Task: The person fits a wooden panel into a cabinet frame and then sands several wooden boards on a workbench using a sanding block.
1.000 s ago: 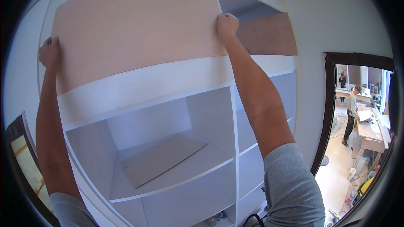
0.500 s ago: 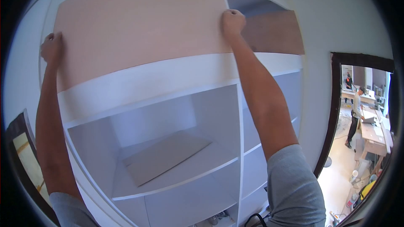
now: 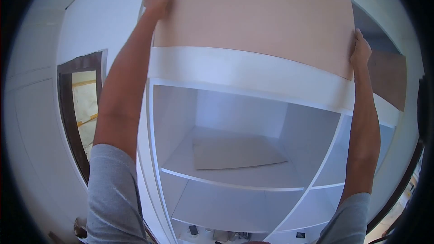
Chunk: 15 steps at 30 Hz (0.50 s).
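Observation:
A wide, flat, tan board (image 3: 257,18) covers the upper opening of a white built-in cabinet (image 3: 253,73). At the board's left edge my left hand (image 3: 160,1) is closed, with the thumb on the front face. My right hand (image 3: 360,49) grips the opposite edge, its fingers partly hidden. The board's lower edge lies along the white rail. Beyond my right hand, a second brown board (image 3: 389,79) stands across part of the opening, with a dark gap above it.
A loose pale board (image 3: 235,151) lies on the shelf below. Small items (image 3: 226,236) sit in the lowest compartment. To the left is a dark-framed opening (image 3: 81,63); another dark door frame (image 3: 400,183) stands at the far right.
My view has swung left, so the cabinet appears further right and the room through the right doorway is mostly out of sight. Both hands remain at the tan board's edges.

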{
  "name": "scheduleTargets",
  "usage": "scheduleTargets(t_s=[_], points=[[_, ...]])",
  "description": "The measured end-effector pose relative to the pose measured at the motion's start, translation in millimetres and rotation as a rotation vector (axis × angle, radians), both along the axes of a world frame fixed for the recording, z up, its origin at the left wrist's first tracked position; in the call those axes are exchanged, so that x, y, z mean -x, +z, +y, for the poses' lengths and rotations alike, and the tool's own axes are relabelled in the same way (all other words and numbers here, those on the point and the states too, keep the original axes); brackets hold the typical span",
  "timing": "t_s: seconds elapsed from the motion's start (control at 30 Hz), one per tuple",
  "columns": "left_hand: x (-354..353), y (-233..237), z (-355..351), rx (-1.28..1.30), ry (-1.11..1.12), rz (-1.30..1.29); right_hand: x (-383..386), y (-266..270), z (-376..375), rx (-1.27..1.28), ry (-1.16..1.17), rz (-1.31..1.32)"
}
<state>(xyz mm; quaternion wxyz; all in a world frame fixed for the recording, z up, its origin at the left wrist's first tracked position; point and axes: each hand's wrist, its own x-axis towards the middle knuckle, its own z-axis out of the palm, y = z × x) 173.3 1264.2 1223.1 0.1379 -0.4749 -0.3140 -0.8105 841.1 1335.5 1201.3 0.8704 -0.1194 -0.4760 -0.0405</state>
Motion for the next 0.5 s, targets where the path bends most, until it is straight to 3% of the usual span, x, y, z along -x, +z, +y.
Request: scheduleTargets(t_s=[0.13, 0.2, 0.33, 0.4, 0.5], points=[[11.3, 12.3, 4.1, 0.0, -0.141, -0.056, 26.8, -8.3, -22.8, -0.076, -0.059, -0.027], [8.8, 5.3, -12.9, 0.027, -0.309, 0.102, 46.7, -12.9, -46.2, 0.059, -0.139, 0.069], [25.5, -3.2, -11.7, 0.084, -0.37, 0.063, 53.1, -23.2, -63.6, 0.065, -0.171, 0.034], [35.7, -12.8, 3.3, -0.014, -0.244, 0.003, 52.5, -30.5, -74.7, 0.238, 0.332, -0.095], [1.9, -34.3, -25.9, -0.155, -0.358, -0.091, 47.3, -38.3, -70.8, 0.084, 0.382, -0.127]])
